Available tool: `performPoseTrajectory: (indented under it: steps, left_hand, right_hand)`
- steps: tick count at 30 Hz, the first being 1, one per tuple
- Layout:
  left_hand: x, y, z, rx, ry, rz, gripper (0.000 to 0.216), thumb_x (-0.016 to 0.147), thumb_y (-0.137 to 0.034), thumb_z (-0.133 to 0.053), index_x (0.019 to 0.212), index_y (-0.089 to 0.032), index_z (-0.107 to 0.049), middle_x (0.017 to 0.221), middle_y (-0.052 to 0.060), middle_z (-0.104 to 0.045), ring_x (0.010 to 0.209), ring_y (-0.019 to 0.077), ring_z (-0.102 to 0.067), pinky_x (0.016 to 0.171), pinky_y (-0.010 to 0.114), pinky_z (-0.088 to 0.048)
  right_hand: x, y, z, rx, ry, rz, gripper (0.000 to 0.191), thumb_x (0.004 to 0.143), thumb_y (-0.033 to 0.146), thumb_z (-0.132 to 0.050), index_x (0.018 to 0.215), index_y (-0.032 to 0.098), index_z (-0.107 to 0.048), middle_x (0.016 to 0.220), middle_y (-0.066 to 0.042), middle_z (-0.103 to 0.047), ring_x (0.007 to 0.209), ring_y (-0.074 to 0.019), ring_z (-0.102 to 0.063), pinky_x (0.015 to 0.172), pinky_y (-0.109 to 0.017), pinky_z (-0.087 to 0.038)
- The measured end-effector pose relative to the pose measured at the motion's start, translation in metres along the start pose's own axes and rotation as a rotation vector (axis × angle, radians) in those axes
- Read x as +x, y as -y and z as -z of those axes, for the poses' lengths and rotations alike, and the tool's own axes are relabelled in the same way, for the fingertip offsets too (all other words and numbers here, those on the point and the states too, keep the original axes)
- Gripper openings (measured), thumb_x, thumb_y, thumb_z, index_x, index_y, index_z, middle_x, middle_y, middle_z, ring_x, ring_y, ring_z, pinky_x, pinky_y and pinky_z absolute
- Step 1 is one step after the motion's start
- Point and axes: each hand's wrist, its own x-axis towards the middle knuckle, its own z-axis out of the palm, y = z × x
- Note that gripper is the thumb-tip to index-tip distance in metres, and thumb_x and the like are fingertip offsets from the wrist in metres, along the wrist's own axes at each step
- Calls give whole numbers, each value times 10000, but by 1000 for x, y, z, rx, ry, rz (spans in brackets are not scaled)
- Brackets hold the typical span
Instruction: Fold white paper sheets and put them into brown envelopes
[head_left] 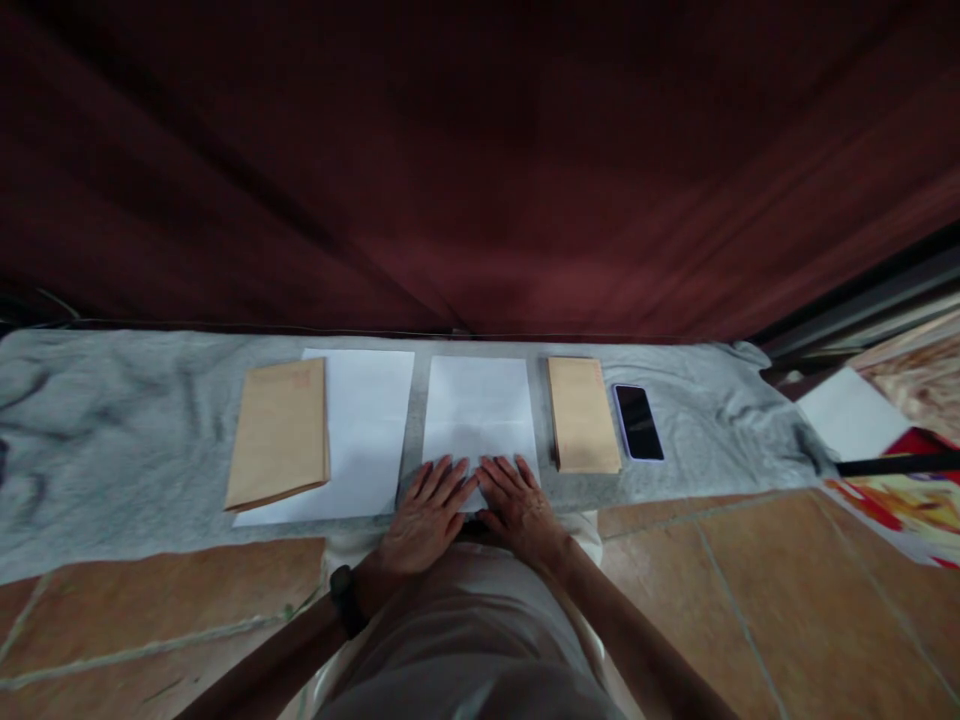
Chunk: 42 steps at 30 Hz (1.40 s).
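Observation:
A white sheet of paper (pixel 478 408) lies on a grey cloth (pixel 112 440) in front of me. My left hand (pixel 424 520) and my right hand (pixel 517 505) rest flat on its near edge, side by side, fingers stretched out and holding nothing. A dark band sits on my left wrist. Left of the sheet lies a second white sheet (pixel 367 430) with a brown envelope stack (pixel 279 432) overlapping its left side. Right of the middle sheet is a narrower brown envelope stack (pixel 582 413), then a dark phone (pixel 638 422) lying face up.
A dark red curtain (pixel 480 170) hangs behind the cloth. Brown floor tiles (pixel 750 600) surround my knees. At the far right lie a white paper (pixel 851 412), a colourful printed sheet (pixel 907 500) and a dark bar.

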Motion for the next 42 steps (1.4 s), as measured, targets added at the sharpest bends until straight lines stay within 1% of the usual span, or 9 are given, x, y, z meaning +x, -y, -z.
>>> performPoseTrajectory:
  steps: [8, 12, 16, 20, 26, 32, 34, 38, 42]
  left_hand:
    - [-3, 24, 4, -127, 59, 14, 646, 900, -92, -510, 1532, -230, -500, 1625, 51, -465, 1501, 206, -436, 1246, 419, -383]
    - [-3, 38, 16, -234, 30, 20, 552, 914, -39, -469, 1408, -235, -621, 1515, 40, -596, 1392, 171, -567, 1164, 367, -490]
    - [-9, 39, 29, -348, 15, -6, 367, 1009, -163, -465, 1256, -258, -720, 1365, 35, -711, 1264, 187, -670, 1095, 366, -553]
    - [-22, 36, 28, -441, -44, 41, 339, 1058, -293, -442, 1215, -264, -741, 1248, 42, -763, 1169, 196, -714, 1037, 369, -593]
    - [-25, 53, 16, -464, -130, 65, 322, 1047, -395, -488, 1161, -268, -762, 1290, 54, -744, 1213, 216, -690, 1047, 404, -584]
    - [-6, 59, 21, -567, -157, 291, 374, 1034, -474, -483, 1045, -231, -767, 1011, 58, -797, 921, 212, -748, 873, 358, -618]
    - [-1, 60, 20, -621, -187, 344, 376, 1018, -494, -505, 994, -214, -755, 936, 51, -790, 830, 203, -737, 779, 327, -610]
    - [4, 63, 14, -683, -256, 368, 366, 991, -512, -541, 968, -203, -737, 919, 43, -784, 803, 204, -726, 748, 311, -586]
    - [8, 64, 15, -686, -251, 414, 362, 978, -518, -530, 981, -207, -715, 890, 31, -767, 781, 197, -704, 733, 300, -566]
  right_hand:
    - [-13, -18, 0, 41, 17, 4, 558, 991, 294, -636, 1531, 269, -499, 1617, -73, -476, 1515, -259, -413, 1273, -550, -320]
    - [-18, -33, 5, 97, 13, -7, 562, 978, 190, -607, 1526, 266, -512, 1603, -72, -497, 1491, -228, -455, 1259, -503, -364]
    - [-23, -50, 13, 171, -36, -12, 536, 972, 152, -573, 1484, 311, -563, 1522, -51, -591, 1424, -207, -543, 1234, -483, -405]
    - [-30, -54, 17, 273, -113, -25, 330, 1032, 254, -545, 1313, 313, -708, 1287, -37, -757, 1241, -201, -692, 1150, -445, -508]
    - [-28, -44, 20, 466, -179, -271, 365, 1050, 479, -529, 990, 252, -809, 955, -71, -821, 868, -223, -787, 773, -328, -649]
    - [-19, -36, 31, 602, -153, -248, 342, 1064, 459, -490, 1238, 299, -737, 1252, -47, -767, 1195, -239, -711, 1053, -433, -584]
    - [-18, -36, 28, 568, -176, -279, 345, 1072, 438, -460, 1231, 303, -735, 1192, -51, -786, 1125, -237, -739, 993, -422, -614]
    - [-12, -41, 13, 402, -277, -474, 408, 1065, 481, -435, 1044, 246, -767, 861, -84, -801, 780, -253, -768, 683, -348, -623]
    - [5, -45, 6, 260, -277, -541, 432, 1076, 473, -408, 980, 211, -738, 830, -95, -785, 760, -233, -747, 678, -295, -558]
